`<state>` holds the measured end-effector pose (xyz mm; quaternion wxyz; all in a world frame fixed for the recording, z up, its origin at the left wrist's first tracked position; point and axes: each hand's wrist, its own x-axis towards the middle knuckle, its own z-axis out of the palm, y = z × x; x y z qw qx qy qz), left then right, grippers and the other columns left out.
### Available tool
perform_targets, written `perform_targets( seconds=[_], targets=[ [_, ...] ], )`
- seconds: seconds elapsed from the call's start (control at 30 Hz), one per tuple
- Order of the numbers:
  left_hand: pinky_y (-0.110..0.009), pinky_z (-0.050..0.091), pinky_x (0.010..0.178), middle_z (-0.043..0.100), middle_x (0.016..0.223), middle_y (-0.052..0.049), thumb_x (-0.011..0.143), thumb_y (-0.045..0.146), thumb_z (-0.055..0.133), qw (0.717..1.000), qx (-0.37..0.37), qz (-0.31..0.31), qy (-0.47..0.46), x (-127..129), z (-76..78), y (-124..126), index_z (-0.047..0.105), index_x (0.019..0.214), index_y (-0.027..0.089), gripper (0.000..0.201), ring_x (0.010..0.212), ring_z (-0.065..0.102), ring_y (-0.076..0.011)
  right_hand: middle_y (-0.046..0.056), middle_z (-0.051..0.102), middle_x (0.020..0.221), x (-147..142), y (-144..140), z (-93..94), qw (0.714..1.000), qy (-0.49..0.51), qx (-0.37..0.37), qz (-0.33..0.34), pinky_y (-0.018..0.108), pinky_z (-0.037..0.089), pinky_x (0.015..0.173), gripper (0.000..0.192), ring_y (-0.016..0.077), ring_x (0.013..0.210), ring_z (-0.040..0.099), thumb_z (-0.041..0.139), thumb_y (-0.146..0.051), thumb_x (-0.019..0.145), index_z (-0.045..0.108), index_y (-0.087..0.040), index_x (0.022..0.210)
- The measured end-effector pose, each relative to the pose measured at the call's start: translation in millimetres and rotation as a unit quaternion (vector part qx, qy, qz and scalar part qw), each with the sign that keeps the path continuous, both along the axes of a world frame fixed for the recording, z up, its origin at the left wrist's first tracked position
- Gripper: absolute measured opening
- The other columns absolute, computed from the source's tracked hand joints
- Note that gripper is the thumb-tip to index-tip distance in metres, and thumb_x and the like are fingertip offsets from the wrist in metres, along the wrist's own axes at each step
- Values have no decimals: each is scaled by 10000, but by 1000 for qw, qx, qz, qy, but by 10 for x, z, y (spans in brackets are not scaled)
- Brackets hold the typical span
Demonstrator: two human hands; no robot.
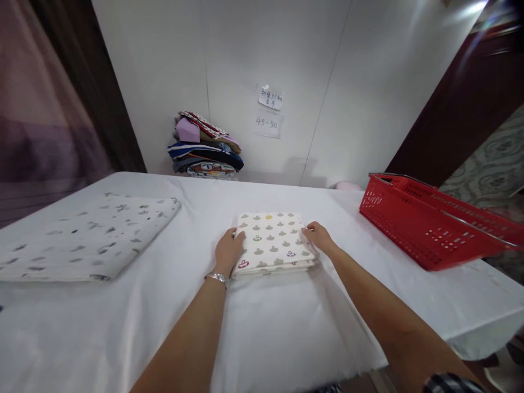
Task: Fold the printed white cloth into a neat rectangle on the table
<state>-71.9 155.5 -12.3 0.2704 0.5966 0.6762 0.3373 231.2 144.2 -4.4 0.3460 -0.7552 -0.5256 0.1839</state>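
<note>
Two bare hands rest at opposite sides of a small folded cream cloth printed with grey crown-like shapes (272,243), which lies flat near the middle of the white-covered table (262,327). The left hand (228,250), a silver bracelet (216,278) at its wrist, lies on the cloth's left edge with its fingers laid loosely over the top layer, not clenched; the right hand (318,236) touches the right edge, fingers gently curled against the fold, and whether they pinch the fabric I cannot tell. This cloth looks light, soft and limp, several layers thick, so it would likely sag or come unfolded if lifted by one corner; holding both side edges, or sliding palms beneath, seems the safer grip. A larger folded white cloth with dark grey marks (88,234) lies well apart to the left, a red plastic basket (434,224) stands to the right, and a stack of folded coloured garments (204,147) sits against the wall.
</note>
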Motion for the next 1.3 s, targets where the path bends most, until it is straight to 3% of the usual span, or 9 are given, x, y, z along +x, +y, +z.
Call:
perform_targets(
  seconds=[0.1, 0.27, 0.4, 0.57, 0.7, 0.97, 1.2, 1.3],
  targets=[
    [-353, 438, 839, 640, 1102, -90, 827, 448, 435, 1000, 0, 2, 2, 6, 4, -13, 555, 1185, 194, 455, 999, 591, -261, -6, 600, 632, -70, 51, -8, 999, -47, -17, -10, 251, 348, 584, 206, 158, 633, 541, 629, -397, 705, 561, -203, 690],
    [-331, 439, 830, 650, 1090, -72, 833, 436, 439, 1000, 5, 7, 0, 11, -10, -16, 555, 1179, 216, 427, 985, 601, -240, 13, 614, 684, -105, 67, -42, 995, -98, -22, -15, 237, 316, 582, 177, 144, 665, 530, 571, -330, 772, 543, -188, 670],
    [-336, 444, 808, 654, 1082, -73, 819, 457, 463, 1000, 0, -3, 10, 20, -4, -18, 559, 1171, 217, 437, 972, 606, -246, 32, 626, 669, -43, 61, -71, 993, -108, -28, -27, 240, 320, 580, 202, 149, 651, 541, 487, -299, 825, 557, -180, 678],
    [-353, 440, 820, 648, 1100, -81, 817, 455, 461, 1000, 2, -5, 18, 34, 12, -30, 556, 1177, 208, 447, 992, 600, -260, 36, 642, 680, 24, 19, -75, 994, -100, -34, -14, 236, 338, 595, 173, 163, 702, 568, 535, -295, 783, 573, -177, 662],
    [-350, 446, 808, 654, 1089, -81, 819, 447, 460, 1000, 4, -5, 19, 36, 14, -30, 567, 1159, 207, 430, 983, 606, -259, 24, 641, 704, 75, -155, -44, 996, -78, -33, -4, 235, 350, 578, 246, 154, 674, 562, 509, -394, 791, 568, -189, 667],
    [-365, 446, 831, 653, 1090, -86, 822, 450, 454, 999, 11, -5, 31, 42, 3, -14, 566, 1161, 203, 434, 1002, 599, -268, -10, 541, 562, 18, -705, -104, 997, -69, -16, 6, 249, 323, 531, 406, 143, 565, 479, 443, -552, 783, 468, -210, 566],
    [-367, 446, 863, 651, 1090, -78, 813, 458, 479, 1000, 14, -10, 21, 23, -29, 9, 580, 1135, 202, 424, 1004, 597, -258, 4, 561, 605, -24, -757, -173, 996, -78, 20, 23, 264, 353, 578, 367, 157, 612, 498, 428, -496, 802, 510, -206, 591],
    [-372, 447, 876, 644, 1103, -86, 813, 453, 492, 1000, 12, -7, 3, 8, -31, 14, 576, 1138, 191, 426, 1004, 597, -253, 25, 611, 700, -33, -824, -165, 996, -79, 46, 20, 284, 393, 612, 363, 174, 669, 535, 389, -487, 838, 571, -202, 704]
  ],
)
